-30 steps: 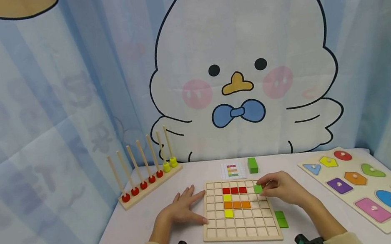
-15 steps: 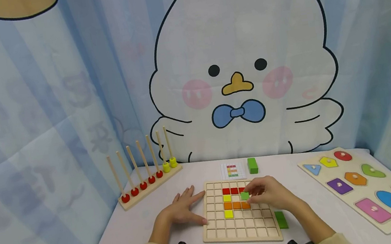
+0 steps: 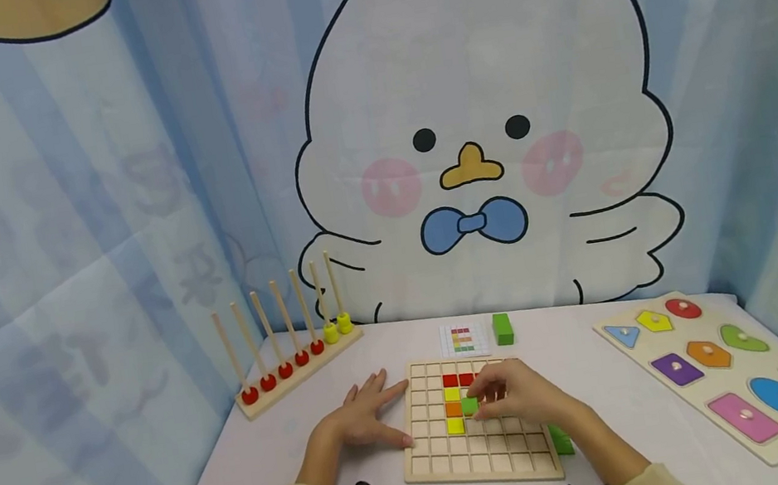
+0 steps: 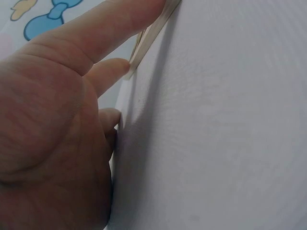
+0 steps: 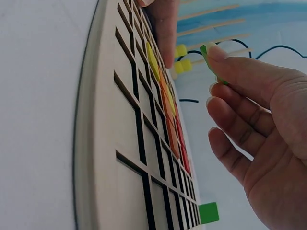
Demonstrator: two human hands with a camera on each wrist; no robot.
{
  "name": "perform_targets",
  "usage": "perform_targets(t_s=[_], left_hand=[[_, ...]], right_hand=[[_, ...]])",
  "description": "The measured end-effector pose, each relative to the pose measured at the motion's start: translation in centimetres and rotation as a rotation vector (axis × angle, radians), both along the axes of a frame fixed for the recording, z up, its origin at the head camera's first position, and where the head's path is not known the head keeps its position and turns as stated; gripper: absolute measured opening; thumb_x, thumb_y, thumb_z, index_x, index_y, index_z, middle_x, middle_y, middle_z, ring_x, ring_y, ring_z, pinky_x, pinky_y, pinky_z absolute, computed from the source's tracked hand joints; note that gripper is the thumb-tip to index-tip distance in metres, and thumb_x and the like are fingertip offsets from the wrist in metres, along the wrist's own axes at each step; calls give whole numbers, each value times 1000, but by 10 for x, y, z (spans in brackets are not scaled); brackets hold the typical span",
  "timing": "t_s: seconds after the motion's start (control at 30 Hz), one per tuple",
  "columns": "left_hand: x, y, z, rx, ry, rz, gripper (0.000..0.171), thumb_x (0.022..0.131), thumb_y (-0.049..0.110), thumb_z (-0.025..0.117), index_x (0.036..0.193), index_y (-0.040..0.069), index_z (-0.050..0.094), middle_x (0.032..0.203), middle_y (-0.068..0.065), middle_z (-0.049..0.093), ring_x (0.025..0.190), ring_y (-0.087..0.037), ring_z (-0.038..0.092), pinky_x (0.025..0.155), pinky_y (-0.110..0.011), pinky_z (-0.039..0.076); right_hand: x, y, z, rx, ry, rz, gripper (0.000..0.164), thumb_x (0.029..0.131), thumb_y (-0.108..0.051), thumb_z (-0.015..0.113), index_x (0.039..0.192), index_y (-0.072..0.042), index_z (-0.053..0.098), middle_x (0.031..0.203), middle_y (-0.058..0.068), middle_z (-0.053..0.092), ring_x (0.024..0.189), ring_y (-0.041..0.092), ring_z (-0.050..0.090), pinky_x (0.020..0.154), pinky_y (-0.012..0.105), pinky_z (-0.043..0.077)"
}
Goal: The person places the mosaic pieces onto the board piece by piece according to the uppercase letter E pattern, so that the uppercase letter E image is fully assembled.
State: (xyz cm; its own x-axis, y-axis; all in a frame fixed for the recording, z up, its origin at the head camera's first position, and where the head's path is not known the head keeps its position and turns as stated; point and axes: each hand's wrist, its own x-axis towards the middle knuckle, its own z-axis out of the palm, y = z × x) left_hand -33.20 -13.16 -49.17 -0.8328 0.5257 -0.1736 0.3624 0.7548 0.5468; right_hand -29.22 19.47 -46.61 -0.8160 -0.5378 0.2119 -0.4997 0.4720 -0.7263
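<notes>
A thin green square tile (image 3: 470,406) is pinched between the thumb and fingers of my right hand (image 3: 513,390), and the right wrist view shows it held above the board. Beneath lies a wooden grid board (image 3: 482,463) with shallow square cells. Red tiles (image 3: 451,381), yellow tiles (image 3: 456,425) and an orange tile (image 3: 453,410) sit in its cells; my right hand hides part of these rows. At the board's left edge my left hand (image 3: 366,420) rests with fingers spread, thumb and index finger touching the rim.
Behind the board lie a printed pattern card (image 3: 464,339) and a green block (image 3: 503,329). Green tiles (image 3: 561,440) lie by its right edge. A bead stacker with pegs (image 3: 301,358) stands at back left, a shape puzzle board (image 3: 725,368) at right.
My right hand has carried the green tile leftward across the board and slightly nearer, from the right columns to beside the orange and yellow tiles. The left hand stays put.
</notes>
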Motion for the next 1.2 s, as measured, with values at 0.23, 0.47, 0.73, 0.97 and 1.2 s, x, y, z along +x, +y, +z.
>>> perform_targets(t_s=[0.23, 0.47, 0.73, 0.97, 1.2], left_hand=[[-2, -1, -2, -4, 2, -6, 100, 79, 58, 84, 163, 29, 37, 175, -18, 12, 163, -37, 6, 131, -61, 2], [-1, -2, -1, 2, 6, -10, 100, 79, 59, 84, 162, 28, 38, 175, -19, 12, 163, -38, 7, 130, -61, 2], [-1, -1, 0, 8, 1, -16, 100, 79, 58, 83, 162, 28, 38, 175, -19, 12, 163, -39, 6, 130, -61, 2], [-1, -1, 0, 4, -3, -12, 100, 79, 60, 83, 163, 29, 37, 175, -19, 11, 163, -38, 6, 130, -61, 2], [-1, -1, 1, 5, -10, -4, 100, 79, 59, 84, 162, 30, 37, 175, -18, 11, 163, -38, 6, 130, -61, 1]], right_hand=[[2, -14, -1, 47, -24, 33, 20, 84, -21, 88, 101, -18, 78, 91, -1, 73, 76, 8, 58, 66, 21, 51], [1, -22, -1, 106, -66, 55, 22, 82, -24, 90, 99, -16, 79, 87, -5, 69, 77, 7, 57, 67, 21, 52], [-1, -26, 2, 140, -70, 74, 22, 82, -22, 90, 99, -14, 78, 86, -7, 69, 76, 5, 58, 68, 21, 52], [-2, -31, 4, 135, -127, 92, 22, 81, -19, 90, 98, -12, 77, 86, -1, 71, 75, 8, 59, 67, 21, 52], [-1, -32, 2, 137, -162, 108, 19, 81, -17, 90, 95, -15, 77, 86, -4, 71, 75, 8, 59, 67, 20, 52]])
